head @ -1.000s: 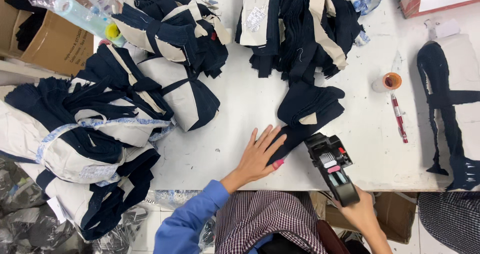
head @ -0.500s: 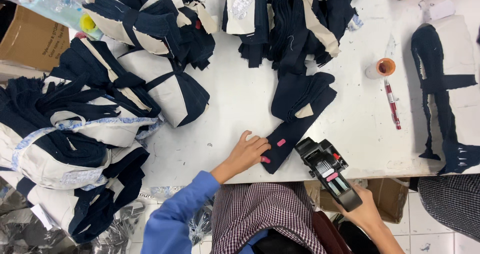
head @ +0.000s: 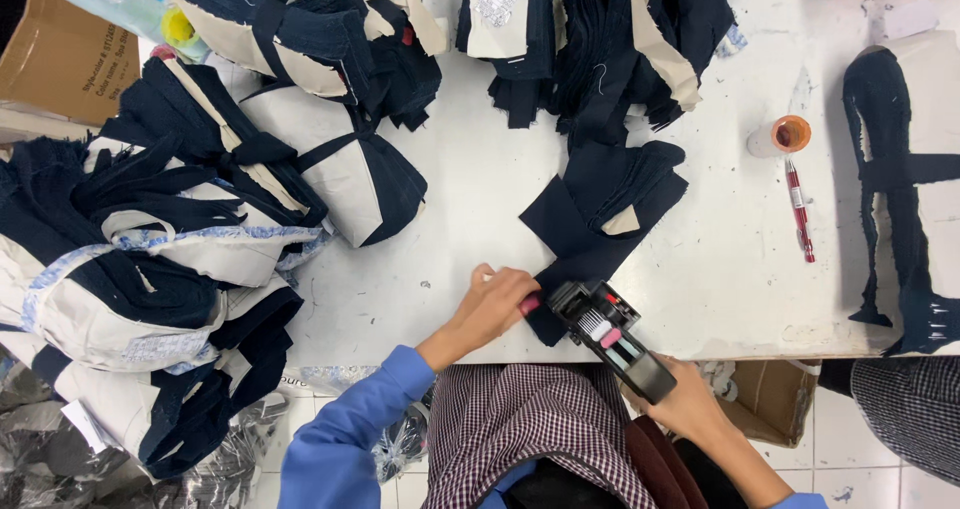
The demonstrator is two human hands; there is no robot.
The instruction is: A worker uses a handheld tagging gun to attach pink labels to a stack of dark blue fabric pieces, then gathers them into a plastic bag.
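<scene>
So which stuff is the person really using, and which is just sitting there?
In use:
left hand pressing the navy fabric piece
right hand holding the black label gun against it

Lying about:
red pen
orange-topped spool
tied fabric bundles
cardboard box

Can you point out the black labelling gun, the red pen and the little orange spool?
labelling gun [head: 600, 327]: head view, on its front body.
red pen [head: 800, 212]: head view, mid-barrel.
orange spool [head: 791, 134]: head view, on its top rim.
</scene>
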